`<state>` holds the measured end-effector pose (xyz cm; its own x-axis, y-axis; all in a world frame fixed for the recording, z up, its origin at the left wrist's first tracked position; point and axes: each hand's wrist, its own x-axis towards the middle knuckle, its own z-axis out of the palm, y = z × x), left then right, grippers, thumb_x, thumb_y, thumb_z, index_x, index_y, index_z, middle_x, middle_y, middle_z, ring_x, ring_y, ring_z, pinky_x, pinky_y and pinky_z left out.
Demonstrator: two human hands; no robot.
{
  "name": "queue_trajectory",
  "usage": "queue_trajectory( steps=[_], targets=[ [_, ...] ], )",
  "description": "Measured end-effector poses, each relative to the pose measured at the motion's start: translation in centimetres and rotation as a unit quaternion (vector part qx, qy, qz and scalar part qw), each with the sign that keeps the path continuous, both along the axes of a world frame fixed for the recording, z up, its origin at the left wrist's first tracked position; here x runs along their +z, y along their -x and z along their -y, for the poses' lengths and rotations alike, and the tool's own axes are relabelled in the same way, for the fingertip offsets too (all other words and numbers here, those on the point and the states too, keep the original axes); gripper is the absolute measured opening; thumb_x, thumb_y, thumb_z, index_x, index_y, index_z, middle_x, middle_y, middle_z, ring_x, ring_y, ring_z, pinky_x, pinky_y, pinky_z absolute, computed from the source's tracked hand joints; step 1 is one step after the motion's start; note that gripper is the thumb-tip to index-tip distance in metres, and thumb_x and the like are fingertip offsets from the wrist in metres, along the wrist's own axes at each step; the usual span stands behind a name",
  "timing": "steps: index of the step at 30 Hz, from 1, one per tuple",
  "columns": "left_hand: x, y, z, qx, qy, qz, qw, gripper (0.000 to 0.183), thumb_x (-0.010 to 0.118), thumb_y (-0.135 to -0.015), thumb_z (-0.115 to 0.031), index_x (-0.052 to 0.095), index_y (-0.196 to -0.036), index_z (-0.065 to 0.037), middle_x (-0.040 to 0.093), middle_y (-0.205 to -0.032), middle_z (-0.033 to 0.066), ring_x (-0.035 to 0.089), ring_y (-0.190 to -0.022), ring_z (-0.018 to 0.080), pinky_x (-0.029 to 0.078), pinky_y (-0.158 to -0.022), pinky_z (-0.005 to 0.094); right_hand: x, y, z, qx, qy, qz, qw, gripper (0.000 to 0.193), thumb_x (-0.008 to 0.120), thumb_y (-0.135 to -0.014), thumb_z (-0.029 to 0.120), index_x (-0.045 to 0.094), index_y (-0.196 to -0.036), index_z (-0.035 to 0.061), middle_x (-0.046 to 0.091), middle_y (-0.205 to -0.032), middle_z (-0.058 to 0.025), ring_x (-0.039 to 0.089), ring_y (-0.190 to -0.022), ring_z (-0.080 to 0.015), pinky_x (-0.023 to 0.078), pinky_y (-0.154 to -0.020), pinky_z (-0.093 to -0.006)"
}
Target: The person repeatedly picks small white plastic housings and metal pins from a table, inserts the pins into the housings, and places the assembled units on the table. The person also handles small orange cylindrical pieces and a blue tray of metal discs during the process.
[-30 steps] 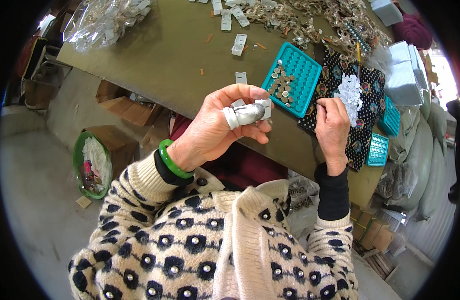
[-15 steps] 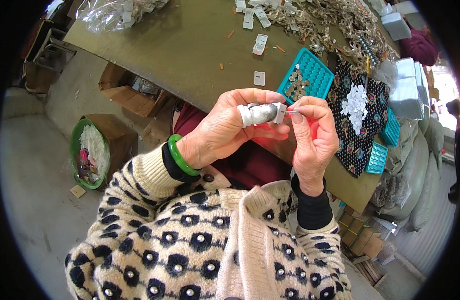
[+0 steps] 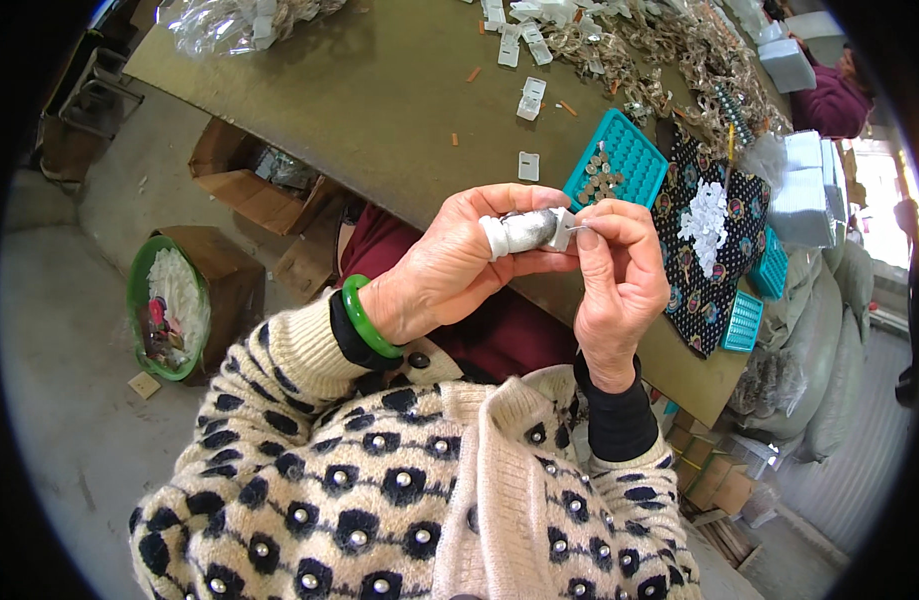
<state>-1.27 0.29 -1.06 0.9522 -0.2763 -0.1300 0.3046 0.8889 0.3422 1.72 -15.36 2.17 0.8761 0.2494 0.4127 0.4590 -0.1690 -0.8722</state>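
Observation:
My left hand (image 3: 434, 250), with a green bangle (image 3: 370, 317) at the wrist, is closed round a small white-and-silver piece (image 3: 522, 232). The piece lies sideways, its ribbed white end toward my palm and its square white end toward my right hand. My right hand (image 3: 621, 285) pinches a thin, pale, pin-like part (image 3: 577, 228) between thumb and forefinger, right at that square end. Whether this part is fixed to the piece cannot be made out. Some left fingers are hidden behind the piece.
Past my hands, a teal tray (image 3: 619, 155) holds several round metallic discs. White scraps (image 3: 705, 225) lie on a dark patterned cloth (image 3: 687, 300). White plastic cases (image 3: 530, 98) and a tangled heap (image 3: 669, 50) lie farther back. A green basket (image 3: 139, 285) stands on the floor, left.
The red glow on my fingers and around the piece has gone. My right fingers have shifted slightly left, closer to the square end. The view has moved a little.

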Motion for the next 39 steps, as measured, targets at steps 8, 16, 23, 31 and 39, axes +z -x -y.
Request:
queue_trajectory(
  steps=[8, 16, 23, 31, 39],
  targets=[
    [0.0, 0.0, -0.7, -0.005, -0.001, 0.0, 1.0, 0.03, 0.071, -0.088, -0.013, 0.064, -0.116, -0.003, 0.067, -0.11, 0.0088, 0.065, -0.102, 0.0201, 0.055, -0.094, 0.0402, 0.0, -0.3, -0.2, 0.019, 0.014, 0.005, 1.0, 0.006, 0.063, -0.088, -0.004, 0.06, -0.093, -0.0008, 0.057, -0.1, -0.0094, 0.057, -0.087, -0.0143, 0.049, -0.077, -0.0262],
    [-0.5, -0.3, -0.2, 0.009, 0.001, 0.007, 1.0, 0.028, 0.07, -0.088, -0.013, 0.065, -0.114, -0.003, 0.067, -0.108, 0.0077, 0.066, -0.1, 0.0195, 0.056, -0.093, 0.0398, 0.2, -0.6, 0.1, 0.046, -0.009, -0.042, 0.998, 0.009, 0.061, -0.085, -0.007, 0.058, -0.091, -0.0001, 0.059, -0.091, -0.0089, 0.058, -0.085, -0.0178, 0.049, -0.073, -0.029],
    [-0.3, 0.0, 0.2, 0.007, -0.033, -0.005, 0.999, 0.023, 0.069, -0.089, -0.012, 0.066, -0.11, -0.003, 0.067, -0.108, 0.008, 0.066, -0.099, 0.0188, 0.056, -0.091, 0.0379, 0.4, -1.5, 0.3, 0.057, 0.12, 0.129, 0.983, 0.017, 0.058, -0.078, -0.012, 0.055, -0.089, -0.0002, 0.058, -0.09, -0.0136, 0.06, -0.078, -0.0244, 0.051, -0.07, -0.0321],
    [0.8, 0.4, 0.8, 0.01, -0.05, -0.032, 0.998, 0.022, 0.065, -0.093, -0.014, 0.062, -0.111, -0.003, 0.067, -0.102, 0.0068, 0.067, -0.093, 0.0169, 0.058, -0.082, 0.0344, 1.9, -1.1, 0.4, 0.053, 0.198, 0.176, 0.963, 0.02, 0.059, -0.076, -0.013, 0.057, -0.091, -0.0001, 0.059, -0.092, -0.0164, 0.06, -0.08, -0.0331, 0.052, -0.072, -0.0374],
    [8.3, -2.1, -7.0, 0.166, -0.324, 0.155, 0.919, 0.009, 0.065, -0.09, -0.005, 0.062, -0.098, -0.003, 0.063, -0.076, 0.0041, 0.06, -0.061, 0.011, 0.046, -0.051, 0.023, 3.5, -0.1, 2.6, 0.039, 0.137, 0.117, 0.983, 0.015, 0.063, -0.079, -0.011, 0.058, -0.088, -0.0002, 0.061, -0.089, -0.0141, 0.061, -0.078, -0.0261, 0.049, -0.072, -0.0317]
  ],
)
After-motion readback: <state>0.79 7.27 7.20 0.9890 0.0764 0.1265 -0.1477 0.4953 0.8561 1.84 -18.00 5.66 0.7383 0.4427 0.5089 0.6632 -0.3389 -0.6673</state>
